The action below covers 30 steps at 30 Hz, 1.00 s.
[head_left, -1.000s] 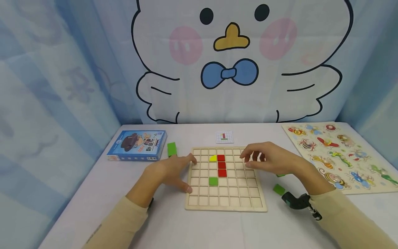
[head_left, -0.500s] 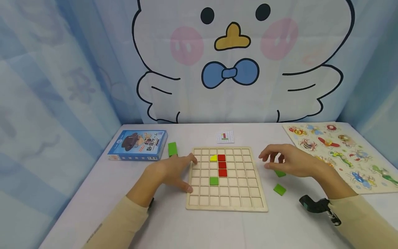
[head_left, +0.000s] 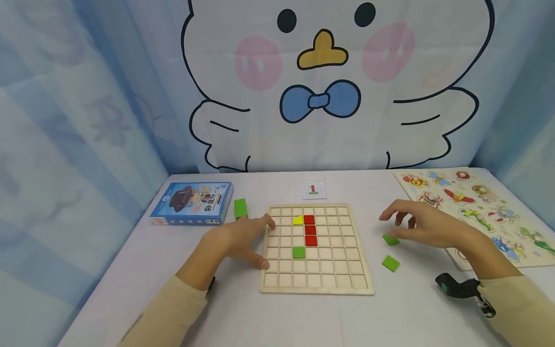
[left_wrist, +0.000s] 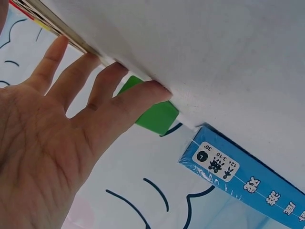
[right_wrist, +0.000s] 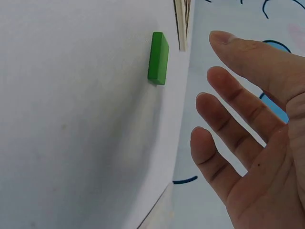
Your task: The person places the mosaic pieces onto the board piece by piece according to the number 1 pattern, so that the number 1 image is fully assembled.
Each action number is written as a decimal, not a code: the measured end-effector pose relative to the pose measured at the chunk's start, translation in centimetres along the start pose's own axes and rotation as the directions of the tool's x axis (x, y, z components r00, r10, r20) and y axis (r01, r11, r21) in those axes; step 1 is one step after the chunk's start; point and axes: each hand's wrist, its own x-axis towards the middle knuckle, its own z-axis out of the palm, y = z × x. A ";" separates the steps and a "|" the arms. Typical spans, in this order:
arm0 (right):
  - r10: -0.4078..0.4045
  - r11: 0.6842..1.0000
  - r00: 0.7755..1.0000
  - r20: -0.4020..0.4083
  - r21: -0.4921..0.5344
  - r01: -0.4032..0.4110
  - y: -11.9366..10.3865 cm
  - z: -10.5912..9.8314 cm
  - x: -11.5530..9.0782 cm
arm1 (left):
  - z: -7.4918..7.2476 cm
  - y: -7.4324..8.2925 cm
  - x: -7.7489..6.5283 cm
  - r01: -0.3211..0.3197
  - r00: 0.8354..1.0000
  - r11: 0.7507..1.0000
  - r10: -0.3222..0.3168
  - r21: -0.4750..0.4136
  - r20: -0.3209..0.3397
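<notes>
A wooden grid board (head_left: 340, 266) lies on the white table. It holds a yellow piece (head_left: 297, 220), a column of red squares (head_left: 310, 230) and a green square (head_left: 298, 252). My left hand (head_left: 236, 239) rests at the board's left side, thumb and fingers spread against its edge. My right hand (head_left: 427, 225) hovers right of the board with loosely bent fingers and nothing in them. Below its fingertips lies one green square (head_left: 391, 240), partly covered; a second green square (head_left: 390, 263) is nearer me. The right wrist view shows the hand apart from a green block (right_wrist: 158, 58).
A blue game box (head_left: 191, 202) is at the back left, with a green piece (head_left: 240, 208) between it and the board. Behind the board is a small grid card (head_left: 314, 190). An insect picture board (head_left: 477, 212) lies on the right, partly under my right arm.
My right hand has moved right, from over the board's right edge to above the far green square. My left hand has stayed at the board's left edge.
</notes>
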 end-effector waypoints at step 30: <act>0.083 0.997 0.992 0.091 -0.005 -0.083 2.2 0.1 -1.6 | 0.3 0.4 -0.1 -0.030 0.999 0.999 0.029 -0.023 -0.039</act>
